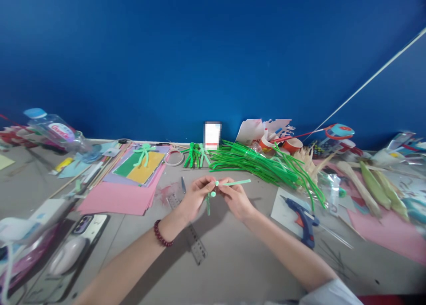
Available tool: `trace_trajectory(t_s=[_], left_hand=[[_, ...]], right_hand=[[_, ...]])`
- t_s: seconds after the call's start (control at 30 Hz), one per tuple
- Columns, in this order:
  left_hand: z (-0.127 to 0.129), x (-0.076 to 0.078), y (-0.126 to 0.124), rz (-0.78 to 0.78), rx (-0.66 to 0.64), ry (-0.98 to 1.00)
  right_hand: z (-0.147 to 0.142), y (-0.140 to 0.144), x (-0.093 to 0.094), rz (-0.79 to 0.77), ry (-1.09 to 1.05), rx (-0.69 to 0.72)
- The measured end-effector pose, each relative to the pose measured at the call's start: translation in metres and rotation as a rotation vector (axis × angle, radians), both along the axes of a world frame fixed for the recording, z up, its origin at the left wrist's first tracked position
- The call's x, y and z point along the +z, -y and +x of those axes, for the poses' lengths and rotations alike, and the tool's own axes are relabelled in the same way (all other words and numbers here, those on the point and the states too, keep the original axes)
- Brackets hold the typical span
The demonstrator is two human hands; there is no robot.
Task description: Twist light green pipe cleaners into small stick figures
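Note:
Above the middle of the table, my left hand (197,195) and my right hand (237,200) are close together, fingers pinched on a light green pipe cleaner (241,182). One straight end sticks out to the right past my right hand. Another length hangs down below my left fingertips, and two small rounded bits show between the hands. How the pieces join is hidden by the fingers. Beneath my left arm lies a clear ruler (197,247). Behind the hands, small green pipe cleaner figures (195,154) stand by the wall.
Green pipe cleaners (256,163) lie in a heap at the back. To the right are a blue glue gun (301,218), pink paper (392,236) and corn husks (374,187). Leftward are coloured sheets (116,198), a phone (91,225), a white mouse (68,255) and a plastic bottle (55,130).

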State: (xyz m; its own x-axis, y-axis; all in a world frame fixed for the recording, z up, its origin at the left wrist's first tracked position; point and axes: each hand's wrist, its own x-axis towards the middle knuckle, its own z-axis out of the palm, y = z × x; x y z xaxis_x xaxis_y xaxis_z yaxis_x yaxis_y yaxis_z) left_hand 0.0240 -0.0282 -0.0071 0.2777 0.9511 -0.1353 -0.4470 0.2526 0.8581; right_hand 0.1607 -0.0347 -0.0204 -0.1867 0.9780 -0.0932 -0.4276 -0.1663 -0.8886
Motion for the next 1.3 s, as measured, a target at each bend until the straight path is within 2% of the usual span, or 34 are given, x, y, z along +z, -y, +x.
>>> trace_trajectory(t_s=[0.2,0.33,0.43,0.6,0.7,0.8,0.87,1.07,1.2,1.3], left_hand=[[-0.004,-0.008,-0.008,0.193,0.061,-0.217],[-0.011,-0.006,-0.012,0.547,0.120,-0.537],[-0.016,-0.007,-0.013,0.785,0.083,-0.759],[-0.018,-0.022,-0.014,1.002,0.082,-1.064],[-0.018,-0.029,-0.015,1.040,0.152,-1.179],[-0.019,-0.027,-0.017,1.036,0.196,-1.110],[-0.018,-0.021,-0.017,1.021,0.184,-1.038],[-0.016,-0.005,-0.013,0.982,0.094,-0.969],[-0.018,-0.011,-0.013,1.035,0.181,-1.039],[-0.019,-0.016,-0.013,1.095,0.179,-1.151]], right_hand=[[0.008,-0.010,0.000,-0.050,0.012,0.030],[0.016,-0.017,0.000,-0.106,0.076,0.057],[0.019,-0.020,0.001,-0.042,0.196,0.057],[0.019,-0.020,-0.001,0.073,0.422,0.005],[0.019,-0.019,-0.001,0.095,0.488,0.016],[0.020,-0.018,0.000,0.190,0.566,0.012],[0.020,-0.018,0.002,0.230,0.610,-0.012],[0.022,-0.020,0.001,0.179,0.634,-0.094],[0.021,-0.019,0.001,0.228,0.631,-0.113],[0.020,-0.019,-0.001,0.206,0.608,-0.121]])
